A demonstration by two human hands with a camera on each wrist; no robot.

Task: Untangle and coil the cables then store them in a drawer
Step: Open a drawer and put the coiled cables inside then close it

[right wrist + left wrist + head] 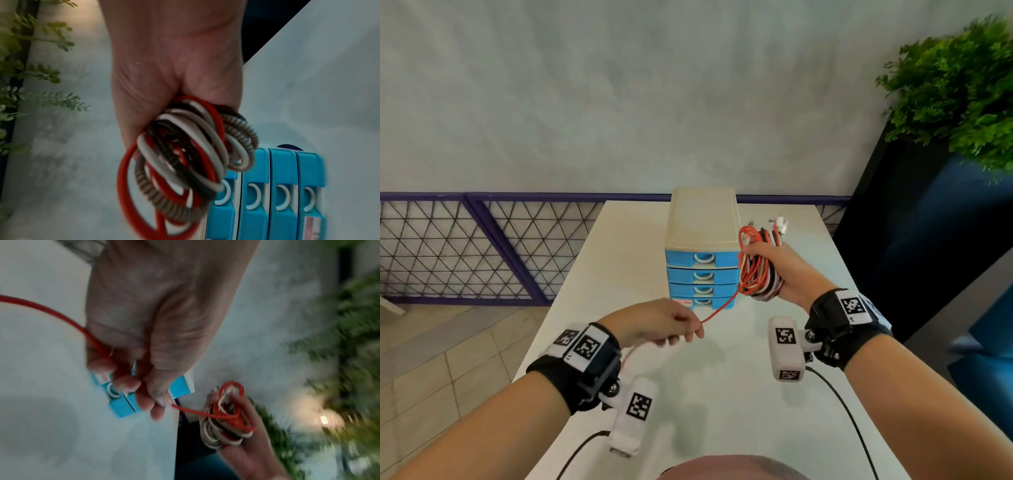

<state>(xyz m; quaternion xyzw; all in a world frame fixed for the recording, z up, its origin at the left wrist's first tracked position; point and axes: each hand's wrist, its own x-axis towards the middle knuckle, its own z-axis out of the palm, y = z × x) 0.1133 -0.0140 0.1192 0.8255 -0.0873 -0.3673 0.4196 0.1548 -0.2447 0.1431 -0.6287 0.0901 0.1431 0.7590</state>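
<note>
I see a white table [722,377] carrying 1 drawer unit [702,219] with 4 blue drawers, apparently all closed, standing just beyond my fingertips.

Plastic, rubbery cords and a smooth counter

I see the drawer unit [702,260] as moulded plastic: glossy blue fronts, a matt cream top. The cable bundle [760,270] I read as smooth rubbery sheathing in red, white and black, with one ribbed, braided-looking beige-and-dark cord [164,199] among them; the red cable [51,311] looks matt and smooth. The counter [722,377] is a pale, smooth surface with a soft sheen. My wrist straps [835,329] look like black cloth.
</note>
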